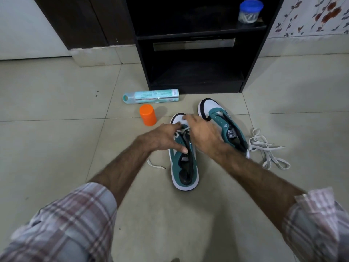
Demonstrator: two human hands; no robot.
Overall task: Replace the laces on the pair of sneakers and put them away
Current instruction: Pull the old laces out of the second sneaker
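Lace (181,131) at frame centre looks soft, floppy; I judge its stiff tip the best hold. My left hand (164,138) pinches it; right hand's (203,133) grip I cannot tell, over the near sneaker (186,173).

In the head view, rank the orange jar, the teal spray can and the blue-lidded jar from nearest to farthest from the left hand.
From the left hand:
1. Orange jar, on the floor just beyond it.
2. Teal spray can, lying before the cabinet.
3. Blue-lidded jar, up on the cabinet shelf.
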